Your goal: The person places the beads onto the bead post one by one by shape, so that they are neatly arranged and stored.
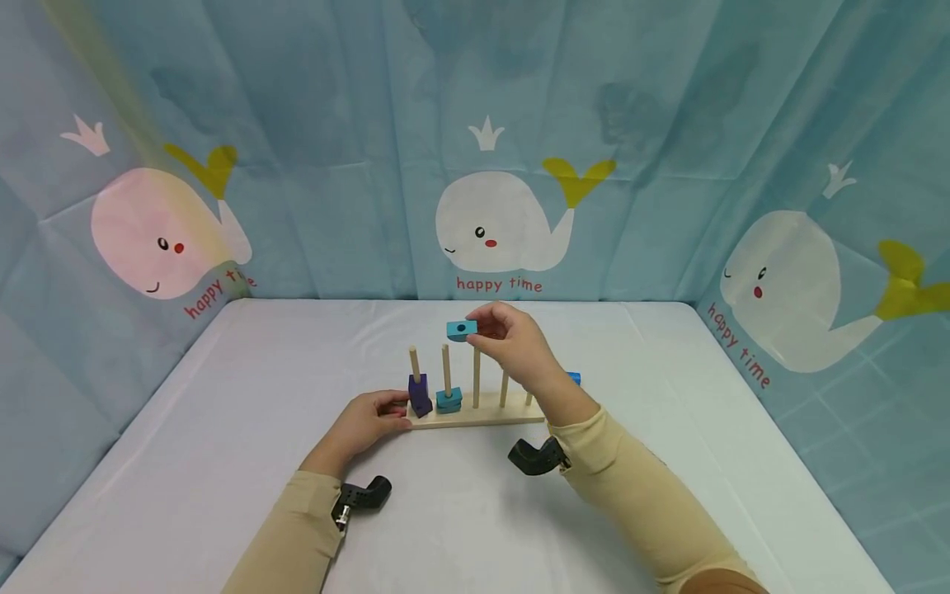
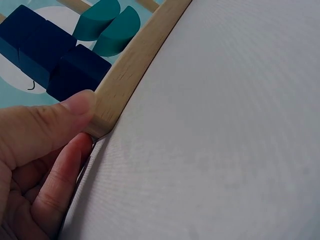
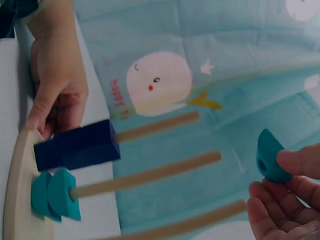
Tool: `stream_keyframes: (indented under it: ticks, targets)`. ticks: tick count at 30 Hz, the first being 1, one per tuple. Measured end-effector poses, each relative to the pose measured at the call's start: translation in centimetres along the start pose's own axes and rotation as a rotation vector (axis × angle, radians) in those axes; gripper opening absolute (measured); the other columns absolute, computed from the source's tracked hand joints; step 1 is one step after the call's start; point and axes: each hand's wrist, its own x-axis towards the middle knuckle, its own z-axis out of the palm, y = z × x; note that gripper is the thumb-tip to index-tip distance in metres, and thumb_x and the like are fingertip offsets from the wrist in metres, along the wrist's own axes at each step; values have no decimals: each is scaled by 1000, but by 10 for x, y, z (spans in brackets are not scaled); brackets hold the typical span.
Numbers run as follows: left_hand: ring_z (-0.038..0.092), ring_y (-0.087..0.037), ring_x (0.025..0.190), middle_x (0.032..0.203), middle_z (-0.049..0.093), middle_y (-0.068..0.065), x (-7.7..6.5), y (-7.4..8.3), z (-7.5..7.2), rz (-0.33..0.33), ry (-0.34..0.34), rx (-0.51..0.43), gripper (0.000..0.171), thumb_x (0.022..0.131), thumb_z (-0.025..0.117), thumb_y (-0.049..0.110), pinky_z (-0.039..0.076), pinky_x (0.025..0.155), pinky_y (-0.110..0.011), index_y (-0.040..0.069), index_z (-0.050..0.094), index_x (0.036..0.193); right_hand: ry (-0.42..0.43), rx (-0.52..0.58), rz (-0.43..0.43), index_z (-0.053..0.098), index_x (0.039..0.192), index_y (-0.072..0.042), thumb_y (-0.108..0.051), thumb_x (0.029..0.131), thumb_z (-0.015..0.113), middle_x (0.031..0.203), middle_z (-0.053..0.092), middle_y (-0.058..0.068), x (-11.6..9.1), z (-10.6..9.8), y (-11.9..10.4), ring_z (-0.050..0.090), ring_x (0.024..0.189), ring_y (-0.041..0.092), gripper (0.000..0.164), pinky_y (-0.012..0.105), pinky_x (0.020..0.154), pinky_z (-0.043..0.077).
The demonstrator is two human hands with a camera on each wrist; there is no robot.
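My right hand point(image 1: 512, 342) pinches a teal half-round block point(image 1: 462, 329) with a hole through it, raised above the pegs. In the right wrist view this block point(image 3: 270, 156) sits between thumb and fingers, apart from the peg tips. With thumb and fingers my left hand point(image 1: 371, 419) grips the left end of a wooden peg board point(image 2: 132, 70). Dark blue blocks point(image 3: 77, 145) are stacked on the board's leftmost peg. Two teal half-round blocks point(image 1: 449, 401) lie on the peg beside it. Bare pegs point(image 1: 477, 379) rise farther right, partly behind my right hand.
A bright blue piece point(image 1: 574, 378) shows behind my right wrist, mostly hidden. White cloth point(image 1: 260, 396) covers the table. A blue curtain point(image 1: 334, 206) with whale prints hangs along the back and sides. Black wrist mounts point(image 1: 538, 456) stick out from both sleeves.
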Motion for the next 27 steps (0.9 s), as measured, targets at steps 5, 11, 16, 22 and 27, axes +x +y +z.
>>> stream_keyframes:
  ticks: [5,11,16,22,27]
  targets:
    - [59,-11,88,96,66,2,0,0,-1,2,0,12,52,72,77,27,46,82,-35,12,61,119,-7,-8,-31,61,106,-8,-8,86,62,99,62,5,1,18,1,59,94,17,20,33,86,47]
    - [59,-11,87,95,66,3,0,0,-1,0,1,12,51,72,77,29,46,82,-35,13,62,119,5,-26,0,59,107,-10,-11,88,61,98,60,3,-1,30,5,55,89,16,19,28,79,46]
    - [59,-11,88,95,66,3,1,-1,-2,2,1,18,51,73,77,28,46,83,-35,13,62,119,21,-4,22,58,108,-7,-12,89,60,96,59,7,-2,33,9,51,81,19,20,25,69,43]
    - [59,-11,89,96,66,2,1,-1,-1,6,1,14,51,73,76,28,46,84,-36,12,61,119,34,-20,47,58,106,-6,-10,88,60,91,58,6,-2,35,14,49,76,17,18,24,65,42]
    - [59,-10,88,96,66,2,1,-3,-1,9,-2,-5,52,72,77,29,46,83,-36,12,62,119,37,-9,76,56,111,-5,-9,87,61,97,58,7,-4,38,18,54,85,16,24,27,76,47]
